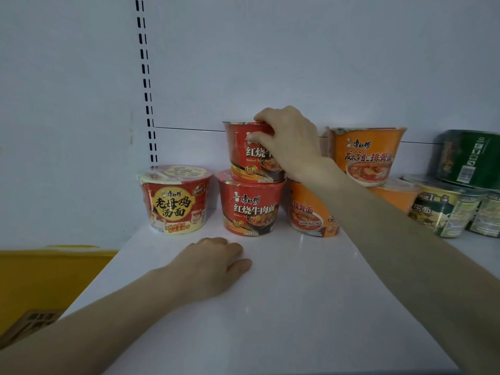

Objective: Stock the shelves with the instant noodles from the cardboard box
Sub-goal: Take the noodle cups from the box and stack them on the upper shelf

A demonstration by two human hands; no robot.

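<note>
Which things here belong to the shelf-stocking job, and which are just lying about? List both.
Job: upper red noodle bowl, gripped by right hand; lower red bowl beneath; chicken bowl; orange bowls; green bowls; shelf, left hand resting on it.
Lying about: yellow object; slotted upright.

A shelf point(270, 307) stocked along its back edge.
From left: lone bowl point(174, 198), first stack point(250, 204) of two, second stack point(370, 155), third stack point(465, 158); the right hand point(292, 139) grips the first stack's top bowl point(243, 147).
</note>
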